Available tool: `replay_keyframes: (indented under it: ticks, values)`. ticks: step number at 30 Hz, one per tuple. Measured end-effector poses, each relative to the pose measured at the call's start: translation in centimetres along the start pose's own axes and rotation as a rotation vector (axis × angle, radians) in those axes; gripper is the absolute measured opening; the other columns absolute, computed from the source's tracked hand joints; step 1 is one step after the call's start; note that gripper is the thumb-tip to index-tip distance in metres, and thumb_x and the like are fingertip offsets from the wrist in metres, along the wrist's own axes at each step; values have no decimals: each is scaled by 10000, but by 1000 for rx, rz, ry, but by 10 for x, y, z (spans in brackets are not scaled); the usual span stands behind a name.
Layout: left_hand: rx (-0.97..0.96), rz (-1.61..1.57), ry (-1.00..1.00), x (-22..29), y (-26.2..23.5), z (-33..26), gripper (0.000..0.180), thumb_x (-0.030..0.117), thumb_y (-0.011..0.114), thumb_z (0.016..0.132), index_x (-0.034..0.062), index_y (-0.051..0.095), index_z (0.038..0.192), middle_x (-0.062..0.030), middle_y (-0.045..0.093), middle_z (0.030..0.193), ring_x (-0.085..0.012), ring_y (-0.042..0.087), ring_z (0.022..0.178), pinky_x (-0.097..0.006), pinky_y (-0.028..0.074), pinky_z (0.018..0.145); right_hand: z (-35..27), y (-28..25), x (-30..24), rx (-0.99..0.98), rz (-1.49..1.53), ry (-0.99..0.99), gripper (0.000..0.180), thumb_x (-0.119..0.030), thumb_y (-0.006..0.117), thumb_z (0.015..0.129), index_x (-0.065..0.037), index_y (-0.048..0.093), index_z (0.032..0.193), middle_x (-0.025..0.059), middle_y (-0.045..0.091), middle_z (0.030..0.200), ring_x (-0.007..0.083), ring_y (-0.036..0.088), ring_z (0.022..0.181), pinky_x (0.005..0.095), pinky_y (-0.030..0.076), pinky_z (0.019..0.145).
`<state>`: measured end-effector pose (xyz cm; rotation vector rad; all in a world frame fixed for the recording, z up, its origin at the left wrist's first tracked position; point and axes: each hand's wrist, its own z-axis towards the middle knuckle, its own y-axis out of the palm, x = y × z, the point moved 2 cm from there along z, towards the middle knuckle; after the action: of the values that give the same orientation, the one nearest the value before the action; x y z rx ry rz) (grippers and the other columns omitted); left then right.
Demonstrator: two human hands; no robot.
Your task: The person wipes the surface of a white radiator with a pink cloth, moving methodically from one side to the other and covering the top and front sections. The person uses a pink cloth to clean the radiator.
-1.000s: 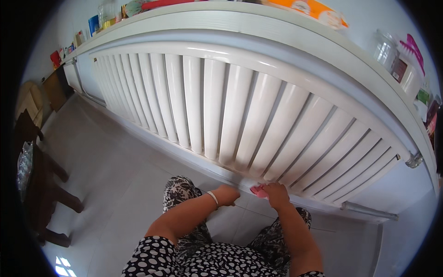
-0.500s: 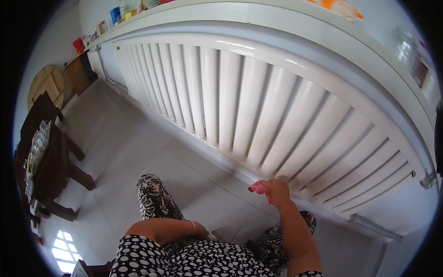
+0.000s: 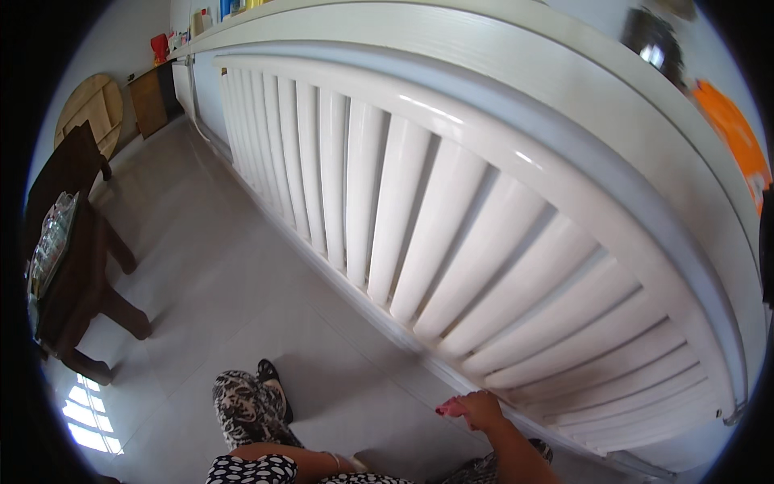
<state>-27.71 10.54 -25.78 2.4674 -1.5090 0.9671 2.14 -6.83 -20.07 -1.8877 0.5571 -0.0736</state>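
1. The right hand (image 3: 482, 407) has its grip closed round a small pink cloth (image 3: 451, 410) — pressed low against the white ribbed counter front (image 3: 419, 242).
2. The left hand (image 3: 357, 464) rests on the knee — whether its fingers are curled or slack cannot be told.
3. A dark wooden table (image 3: 68, 274) stands well apart on the pale tiled floor (image 3: 210, 282).

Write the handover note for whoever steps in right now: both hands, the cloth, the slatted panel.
Right hand: closed on a small pink cloth, pressed at the bottom edge of the white slatted panel, near its right end.
Left hand: out of view; only the forearm with a bracelet shows, low beside the lap and off the panel.
Things: the panel runs under a long white counter; grey tiled floor below; dark wooden table to the left.
Done: cannot tell from the surface which slats have been wiped.
Left: likely the slats to the left, but that is only a guess.
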Motion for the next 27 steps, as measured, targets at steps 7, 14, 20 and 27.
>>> replay_keyframes:
  ticks: [7,14,20,27]
  values:
    - [-1,-3,-34,-2,-26,6,375,325,482,899,88,625,1151,-151,614,1192,-334,564,1132,-427,423,946,-15,-24,-19,27,12,-52,305,-117,642,707,-134,610,1009,75,646,935,298,611,884,440,487,729]
    - [-20,96,4,-10,3,-1,379,327,480,901,86,620,1159,-153,612,1194,-334,564,1131,-425,423,945,-73,-6,-64,184,-76,114,329,-127,664,692,-151,613,1016,57,631,929,271,603,863,410,485,721]
    - [-56,145,94,-18,27,-11,384,330,478,902,85,615,1165,-155,611,1196,-333,565,1130,-424,424,944,-90,-18,-80,278,-19,192,523,-154,766,534,-167,628,1038,44,636,907,296,608,842,410,490,720]
    - [-22,218,123,-42,54,-14,389,332,476,904,84,609,1173,-157,609,1198,-332,565,1129,-422,425,942,-80,-96,-158,706,-92,-23,469,-137,745,564,-159,647,1022,61,652,939,285,614,865,391,491,713]
